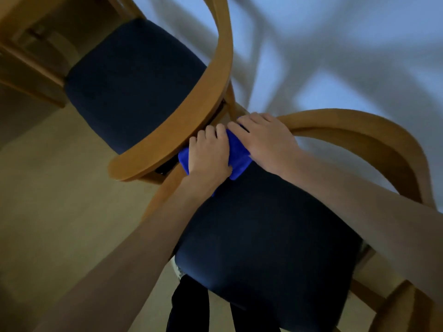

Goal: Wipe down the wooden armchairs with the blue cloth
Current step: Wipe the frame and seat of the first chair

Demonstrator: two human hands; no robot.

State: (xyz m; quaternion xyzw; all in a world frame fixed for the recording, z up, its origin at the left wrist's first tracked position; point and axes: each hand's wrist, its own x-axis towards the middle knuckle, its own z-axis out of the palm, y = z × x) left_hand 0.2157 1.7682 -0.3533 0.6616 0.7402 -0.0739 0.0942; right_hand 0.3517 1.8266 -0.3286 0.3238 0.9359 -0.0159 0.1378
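Two wooden armchairs with dark blue seat cushions stand side by side. The near armchair (374, 130) is right below me, the far armchair (165, 137) up and to the left. The blue cloth (237, 155) lies bunched on the near chair's left armrest, where the two chairs almost meet. My left hand (209, 155) grips the cloth from the left with curled fingers. My right hand (266, 137) lies over the cloth's right part, fingers bent down on it. Most of that armrest is hidden under hands and cloth.
A pale wall (335, 44) with soft shadows rises behind the chairs. Beige floor (60, 200) spreads to the left. A wooden table leg and frame (31, 68) stand at the upper left. My dark trouser legs (189, 307) show below the near seat.
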